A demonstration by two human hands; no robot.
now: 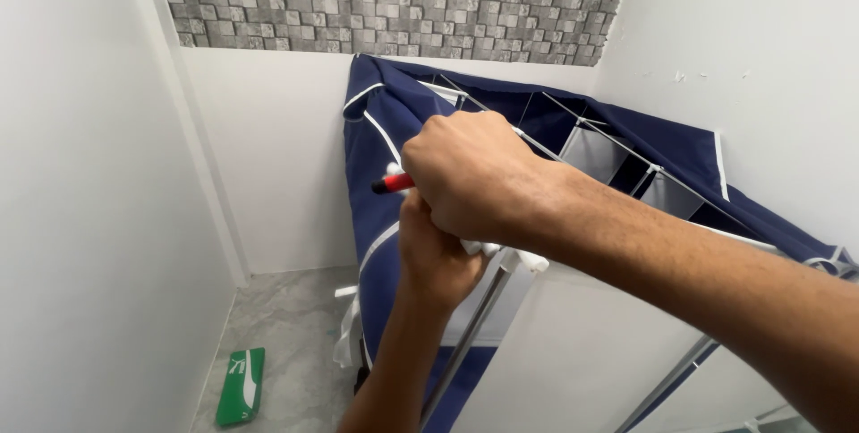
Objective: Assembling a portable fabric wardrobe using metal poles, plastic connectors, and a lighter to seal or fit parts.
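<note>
Two hands at the corner of a blue fabric wardrobe

The right hand (474, 178) has its grip closed around a red tool (394, 184), and the left hand (438, 258) below closes on the metal pole (474, 330) at the navy cover (380, 174); a green box (242, 386) lies on the floor

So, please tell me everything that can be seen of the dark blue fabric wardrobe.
The fabric wardrobe stands tilted in a white-walled corner. Its dark blue cloth cover with white piping hangs over a frame of thin grey metal poles and white connectors. Through the open top, pale cloth shelf compartments show. Both hands meet at a front pole joint: the right hand grips a red-handled tool, and the left hand is on the joint below.
</note>
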